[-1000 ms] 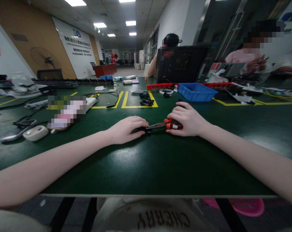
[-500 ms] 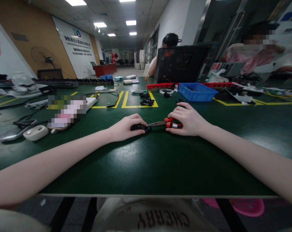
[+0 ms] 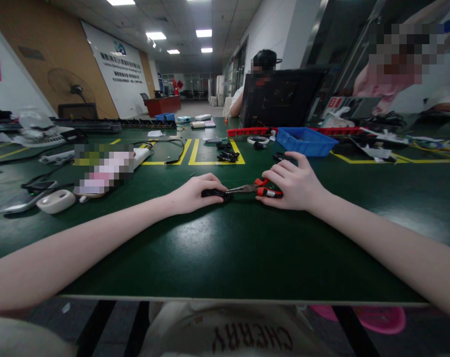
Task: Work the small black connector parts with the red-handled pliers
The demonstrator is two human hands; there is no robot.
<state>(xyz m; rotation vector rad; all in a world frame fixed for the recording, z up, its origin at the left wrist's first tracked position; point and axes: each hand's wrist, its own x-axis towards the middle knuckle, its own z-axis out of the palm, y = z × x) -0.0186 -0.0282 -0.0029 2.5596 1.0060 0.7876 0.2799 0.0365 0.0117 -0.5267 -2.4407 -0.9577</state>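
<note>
Between the fingers and thumb of my left hand (image 3: 197,195) is a small black part (image 3: 212,192), close above the green tabletop (image 3: 225,248). My right hand (image 3: 295,182) grips needle-nose pliers (image 3: 264,191) by their red and black handles. The pliers' long metal jaws point left, and their tips meet the right end of the black part. I cannot make out whether the tips pinch a piece of it. Fingers cover much of the part.
Several black pieces (image 3: 227,152) lie inside a yellow taped square ahead. A blue bin (image 3: 305,141) stands ahead on the right. To the left are a phone (image 3: 107,171), a white oval case (image 3: 56,201) and cables. A person (image 3: 237,101) sits behind a black monitor (image 3: 282,99).
The pliers' handles are spread slightly wider, with my right index finger raised higher. My left hand stays in place on the black part. A person at the right has lifted an arm.
</note>
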